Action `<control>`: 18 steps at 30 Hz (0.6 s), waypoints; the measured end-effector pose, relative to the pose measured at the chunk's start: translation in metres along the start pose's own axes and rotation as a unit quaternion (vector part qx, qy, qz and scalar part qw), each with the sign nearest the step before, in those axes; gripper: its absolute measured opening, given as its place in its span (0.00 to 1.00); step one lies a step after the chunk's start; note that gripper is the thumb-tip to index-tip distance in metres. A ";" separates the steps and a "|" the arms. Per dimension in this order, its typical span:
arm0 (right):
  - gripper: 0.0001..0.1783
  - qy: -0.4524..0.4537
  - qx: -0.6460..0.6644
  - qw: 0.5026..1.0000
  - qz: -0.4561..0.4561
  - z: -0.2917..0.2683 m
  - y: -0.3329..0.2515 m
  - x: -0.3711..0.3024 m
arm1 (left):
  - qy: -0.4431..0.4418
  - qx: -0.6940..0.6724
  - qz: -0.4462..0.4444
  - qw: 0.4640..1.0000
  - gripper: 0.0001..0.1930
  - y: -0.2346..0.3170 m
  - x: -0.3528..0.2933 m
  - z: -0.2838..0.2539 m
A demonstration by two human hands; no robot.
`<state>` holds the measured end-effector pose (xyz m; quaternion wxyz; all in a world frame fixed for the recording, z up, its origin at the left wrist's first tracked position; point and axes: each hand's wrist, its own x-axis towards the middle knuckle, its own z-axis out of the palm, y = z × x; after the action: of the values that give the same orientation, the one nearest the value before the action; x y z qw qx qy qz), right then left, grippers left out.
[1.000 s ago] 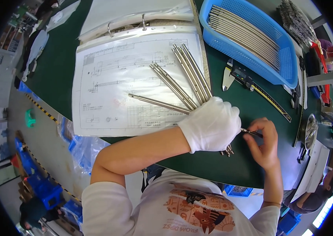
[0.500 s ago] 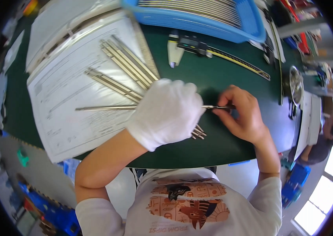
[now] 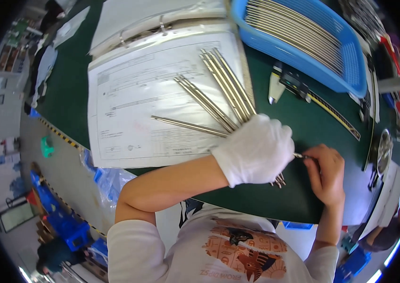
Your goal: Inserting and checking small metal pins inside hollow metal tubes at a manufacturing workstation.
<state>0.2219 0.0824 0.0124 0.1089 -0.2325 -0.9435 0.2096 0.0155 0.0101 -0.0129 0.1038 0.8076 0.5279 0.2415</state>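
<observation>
Metal rods [image 3: 204,104] – fanned in separate groups over a printed drawing [image 3: 129,113], their lower ends poking out beneath the left hand [image 3: 259,151]. That hand, white-gloved, was closed round them. Right hand [image 3: 326,173], bare: thumb and forefinger pinched together on a slim dark piece [image 3: 305,157] at one rod's end – its kind unclear. Beyond lay a caliper [image 3: 297,85] on the green table [image 3: 238,198], just beside a blue basket [image 3: 280,56] of more rods.

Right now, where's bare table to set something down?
Green table between the caliper and the bare right hand; also a strip between the gloved left hand and the near edge. Crowded: the binder, under fanned rods, and the blue basket, holding more.
</observation>
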 end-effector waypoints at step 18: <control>0.10 -0.002 0.073 0.997 -0.001 -0.001 0.018 -0.008 | 0.028 0.050 -0.008 0.998 0.10 0.013 -0.004 0.016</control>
<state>0.2366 0.0930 0.0046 0.1235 -0.2226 -0.9260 0.2788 0.0329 0.0025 -0.0223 0.0501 0.8003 0.5485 0.2367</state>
